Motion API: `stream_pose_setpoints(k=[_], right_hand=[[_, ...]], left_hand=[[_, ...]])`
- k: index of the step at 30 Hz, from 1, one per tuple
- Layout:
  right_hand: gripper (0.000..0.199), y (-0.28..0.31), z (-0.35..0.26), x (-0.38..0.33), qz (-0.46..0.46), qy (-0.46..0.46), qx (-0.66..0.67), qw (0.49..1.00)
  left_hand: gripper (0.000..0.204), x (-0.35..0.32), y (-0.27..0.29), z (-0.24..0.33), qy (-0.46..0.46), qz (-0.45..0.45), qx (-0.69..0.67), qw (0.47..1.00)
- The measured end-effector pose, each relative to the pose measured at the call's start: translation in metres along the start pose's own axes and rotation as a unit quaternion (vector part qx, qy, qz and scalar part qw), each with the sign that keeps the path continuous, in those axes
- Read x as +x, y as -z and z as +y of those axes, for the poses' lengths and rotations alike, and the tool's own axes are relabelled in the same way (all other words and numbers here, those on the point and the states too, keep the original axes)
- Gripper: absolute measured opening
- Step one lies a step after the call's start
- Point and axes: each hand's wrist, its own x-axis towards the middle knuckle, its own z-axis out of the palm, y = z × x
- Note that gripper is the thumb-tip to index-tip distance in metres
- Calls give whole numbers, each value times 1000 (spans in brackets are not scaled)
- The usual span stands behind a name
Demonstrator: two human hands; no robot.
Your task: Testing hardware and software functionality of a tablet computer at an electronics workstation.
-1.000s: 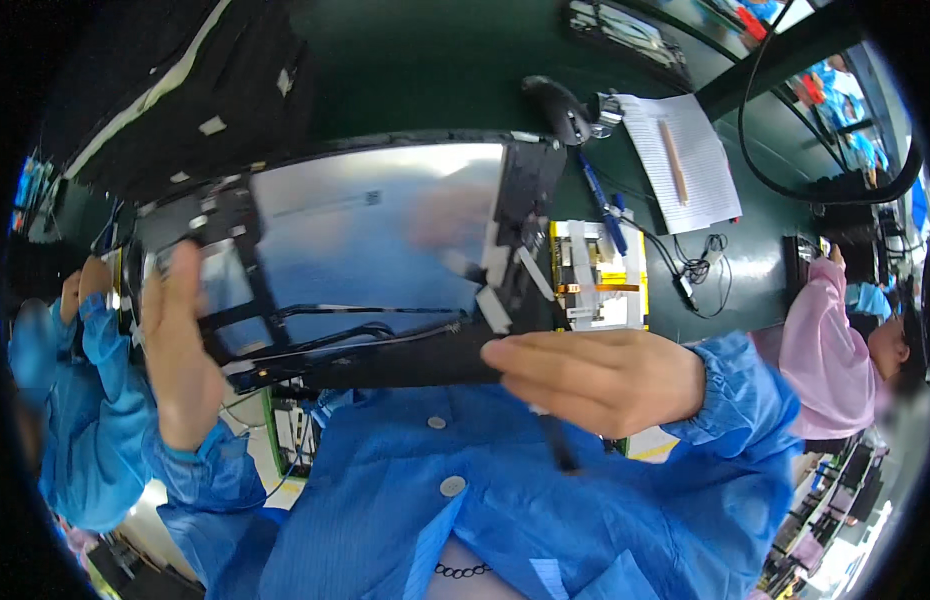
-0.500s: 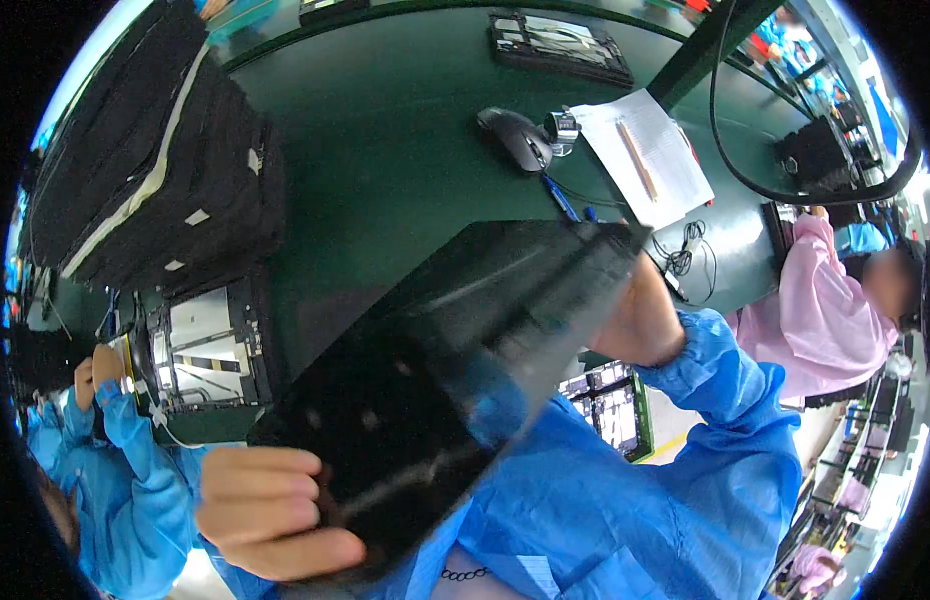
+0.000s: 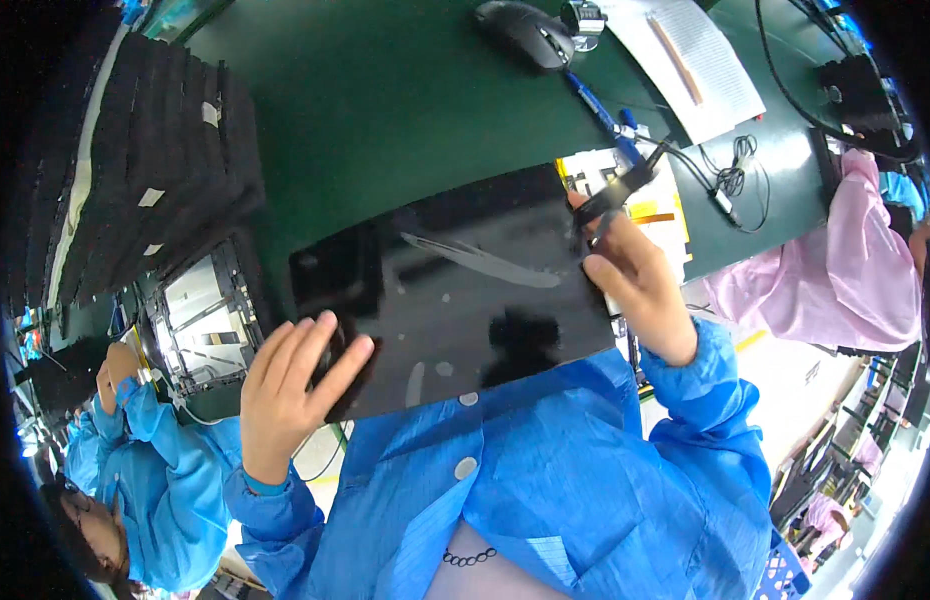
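Observation:
A glossy black flat panel (image 3: 465, 290), like a tablet screen, lies slightly tilted in front of me with smears and reflections on it. My left hand (image 3: 300, 385) grips its left edge, fingertips over the top face. At the right edge, my right hand (image 3: 640, 285) is closed around a dark slim piece (image 3: 625, 190) that sticks out past the fingers; blur hides its exact kind. Partly covered by the panel is an opened device body (image 3: 665, 210) with white and yellow parts, which shows beyond the panel's right edge.
Stacked black foam trays (image 3: 155, 180) stand at left, beside another opened device (image 3: 207, 310). Toward the back right are a mouse (image 3: 525, 35), a blue pen (image 3: 593, 100), paper (image 3: 700, 75) with a pencil, and a coiled cable (image 3: 740, 175). Co-workers sit on both sides.
The panel has come down from a steep tilt to nearly flat, over the device body. My right hand has come into view at its right edge with the dark slim piece.

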Motion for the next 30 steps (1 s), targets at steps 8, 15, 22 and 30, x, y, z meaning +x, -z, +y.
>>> stream_pose_setpoints(k=[8, 15, 22, 30], right_hand=[[36, -12, 21, 3, 169, 70, -163, 969], [24, 11, 13, -4, 246, 45, -3, 968], [11, 39, 24, -11, 170, -11, 23, 985], [17, 31, 19, -9, 105, -35, 116, 987]], left_hand=[[61, 36, 9, 41, 180, -139, 63, 972], [40, 164, -31, 97, 187, 76, -100, 974], [11, 177, -77, 72, 117, 117, -221, 961], [13, 178, -60, 75, 138, 94, -219, 961]])
